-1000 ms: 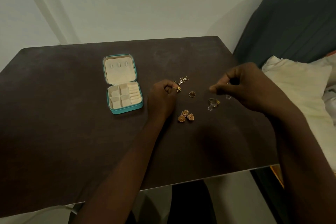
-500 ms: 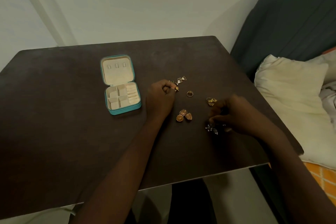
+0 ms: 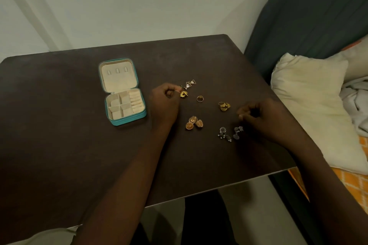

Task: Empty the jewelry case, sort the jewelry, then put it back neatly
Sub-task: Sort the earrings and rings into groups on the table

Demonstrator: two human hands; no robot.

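Observation:
The teal jewelry case (image 3: 127, 120) lies open at the table's left middle, its cream compartments empty. Loose jewelry is spread to its right in small groups: two triangular earrings (image 3: 190, 84), a single gold ring (image 3: 200, 98), a cluster of gold rings (image 3: 224, 106), round gold earrings (image 3: 194, 123) and dark silver earrings (image 3: 229, 133). My left hand (image 3: 165, 103) rests curled on the table, with its fingertips pinching a small gold piece (image 3: 183, 94). My right hand (image 3: 264, 119) hovers just right of the dark earrings, fingers curled shut, with nothing visible in them.
The dark table (image 3: 59, 125) ends at a front edge close to my arms and a right edge beside my right wrist. A cream pillow (image 3: 310, 101) and a dark headboard (image 3: 308, 16) lie to the right, with a wall behind.
My right hand came down from the middle right toward the front, left the dark silver earrings on the table and drew slightly away. My left hand stayed put.

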